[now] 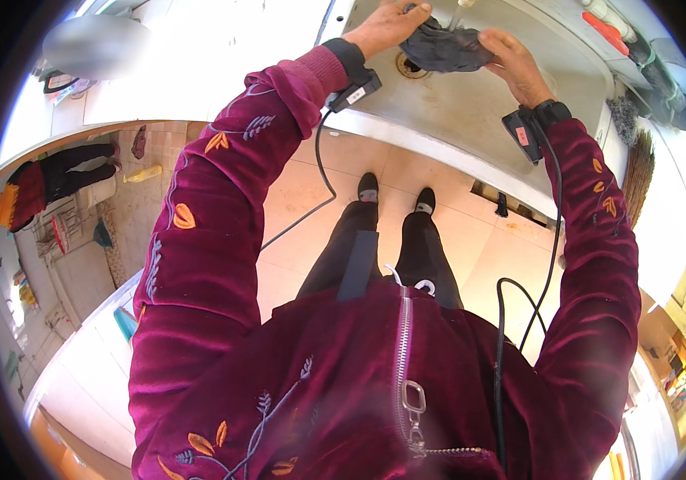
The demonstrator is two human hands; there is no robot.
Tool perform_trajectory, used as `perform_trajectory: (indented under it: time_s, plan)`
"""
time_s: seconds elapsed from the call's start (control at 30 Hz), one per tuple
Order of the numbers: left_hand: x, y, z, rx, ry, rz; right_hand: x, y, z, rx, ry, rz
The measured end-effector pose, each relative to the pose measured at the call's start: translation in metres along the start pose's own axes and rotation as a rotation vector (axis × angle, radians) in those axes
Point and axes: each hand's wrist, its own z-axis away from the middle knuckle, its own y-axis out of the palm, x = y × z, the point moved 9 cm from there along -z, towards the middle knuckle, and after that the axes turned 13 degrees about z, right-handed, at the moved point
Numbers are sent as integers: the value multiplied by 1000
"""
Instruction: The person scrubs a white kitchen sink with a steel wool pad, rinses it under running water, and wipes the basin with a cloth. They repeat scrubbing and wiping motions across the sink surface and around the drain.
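A wet, dark grey cloth [446,49] is stretched between my two hands above a sink basin [499,117]. My left hand [392,25] grips its upper left edge, with the thumb over the fabric. On the other side, my right hand [516,65] holds the cloth's right end between thumb and fingers. A thin stream of water [456,19] runs from a tap spout [466,3] onto the cloth. Just below the cloth's left part, the round drain [411,65] is partly covered by it.
A white counter [199,66] adjoins the sink on the left. Right of the basin are a red lever [605,33] by pipes, a dark scrubber [623,119] and a straw brush [639,174]. Black cables [326,174] hang from both wrist devices. Another person [73,174] appears far left.
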Motion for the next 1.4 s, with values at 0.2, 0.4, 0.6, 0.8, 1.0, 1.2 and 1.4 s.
perform_trajectory:
  time_s: [0.2,0.4,0.6,0.8,1.0,1.2,1.4]
  plan:
    - [-42,-12,13,-26,255,-527,-29,-33,-9,-53,-8,240]
    - [-62,2,20,109,152,-346,-20,10,-3,131,-89,497]
    - [-71,-13,23,70,58,470,0,59,-12,137,-247,638]
    - [-68,-43,24,-11,74,324,51,8,0,-13,-441,909]
    - [-14,-55,16,-60,-38,-116,65,-31,17,-93,-575,962]
    - [14,-43,31,96,-173,-235,-13,-53,12,66,-257,992]
    - [1,-26,52,244,-283,-211,-39,-25,-49,-18,-519,1030]
